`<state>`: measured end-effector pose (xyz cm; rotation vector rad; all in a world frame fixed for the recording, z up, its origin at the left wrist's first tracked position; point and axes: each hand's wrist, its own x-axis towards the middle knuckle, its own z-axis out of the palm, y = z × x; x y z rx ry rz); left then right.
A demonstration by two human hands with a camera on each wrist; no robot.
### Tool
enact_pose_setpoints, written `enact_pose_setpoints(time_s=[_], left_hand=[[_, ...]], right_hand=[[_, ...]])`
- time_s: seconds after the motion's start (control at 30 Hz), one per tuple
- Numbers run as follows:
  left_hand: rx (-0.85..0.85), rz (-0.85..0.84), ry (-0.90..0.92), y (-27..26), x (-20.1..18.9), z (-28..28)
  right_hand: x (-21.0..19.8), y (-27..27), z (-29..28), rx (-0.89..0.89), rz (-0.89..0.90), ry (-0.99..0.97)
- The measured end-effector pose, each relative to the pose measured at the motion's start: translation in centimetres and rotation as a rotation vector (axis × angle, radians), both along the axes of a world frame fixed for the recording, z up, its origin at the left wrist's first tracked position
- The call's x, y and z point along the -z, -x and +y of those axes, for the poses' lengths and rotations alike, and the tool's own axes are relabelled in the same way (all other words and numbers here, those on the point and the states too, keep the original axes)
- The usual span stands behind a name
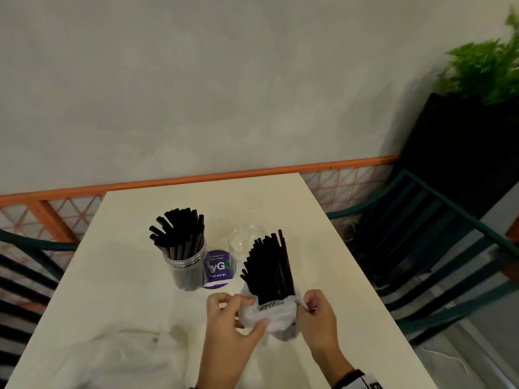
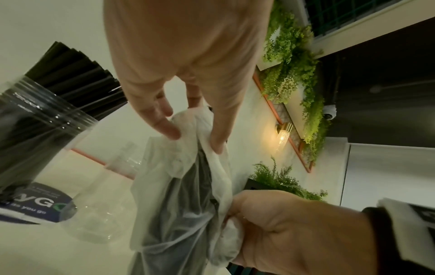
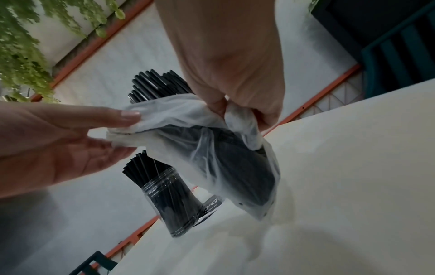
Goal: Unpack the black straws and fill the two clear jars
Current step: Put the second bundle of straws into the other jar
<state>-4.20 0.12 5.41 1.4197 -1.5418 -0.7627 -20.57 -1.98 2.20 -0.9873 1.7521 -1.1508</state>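
Note:
A bundle of black straws (image 1: 269, 269) sticks up out of a translucent plastic bag (image 1: 271, 318) just above the table. My left hand (image 1: 252, 311) pinches the bag's left edge, and my right hand (image 1: 304, 303) pinches its right edge. Behind the bundle stands an empty clear jar (image 1: 243, 241). To its left a second clear jar (image 1: 186, 269) is packed with black straws. In the left wrist view my left hand (image 2: 195, 142) holds the crumpled bag (image 2: 179, 204). In the right wrist view my right hand (image 3: 226, 109) grips a fold of the bag (image 3: 212, 148).
A round purple label (image 1: 217, 269) lies between the jars on the white table (image 1: 323, 248). A crumpled clear bag (image 1: 120, 355) lies at the front left. Dark green chairs (image 1: 421, 248) flank the table, and a black planter (image 1: 463, 141) stands at the right.

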Motion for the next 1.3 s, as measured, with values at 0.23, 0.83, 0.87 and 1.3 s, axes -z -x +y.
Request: enact_pose_setpoints(time_s=[0.23, 0.83, 0.87, 1.3], left_hand=[[-0.040, 0.050, -0.002, -1.1, -0.2, -1.2], [0.093, 0.074, 0.016, -0.1, -0.1, -0.7], [0.112, 0.068, 0.008, 0.0, -0.1, -0.9], [0.312, -0.223, 0.075, 2.6, -3.1, -1.7]], right_hand=[[-2.3, -1.2, 2.0, -0.111, -0.257, 0.119], [-2.0, -0.1, 1.6, -0.425, -0.068, -0.018], [-2.3, 0.3, 1.6, -0.520, -0.067, -0.062], [1.0, 4.4, 0.1, -0.638, -0.047, -0.007]])
